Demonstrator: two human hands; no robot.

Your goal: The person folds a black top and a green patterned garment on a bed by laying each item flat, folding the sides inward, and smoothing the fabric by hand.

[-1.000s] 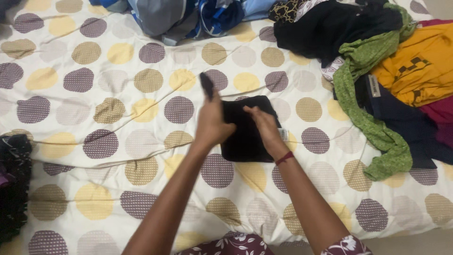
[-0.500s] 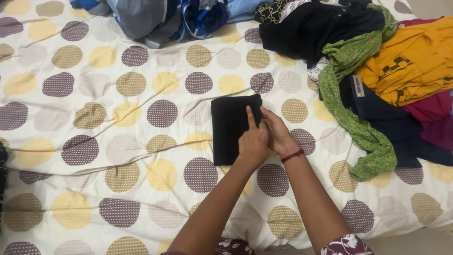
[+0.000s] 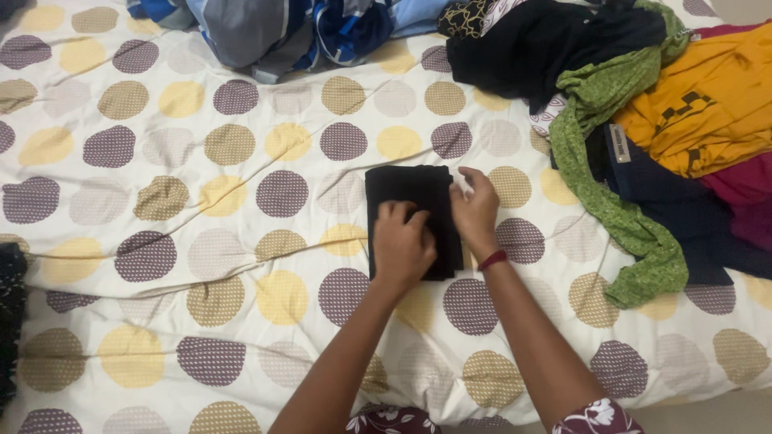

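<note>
Two hands rest on a folded black garment [image 3: 410, 205] lying near the middle of the polka-dot bedspread [image 3: 161, 241]. The left hand [image 3: 402, 245] presses down on it with curled fingers, grasping nothing; the right hand [image 3: 474, 210] pinches its right edge. Heaped clothes [image 3: 643, 104] fill the far right corner.

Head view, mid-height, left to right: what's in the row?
Spotted bedsheet → left hand on the folded black cloth → right hand at its right edge → green scarf → navy garment.
</note>
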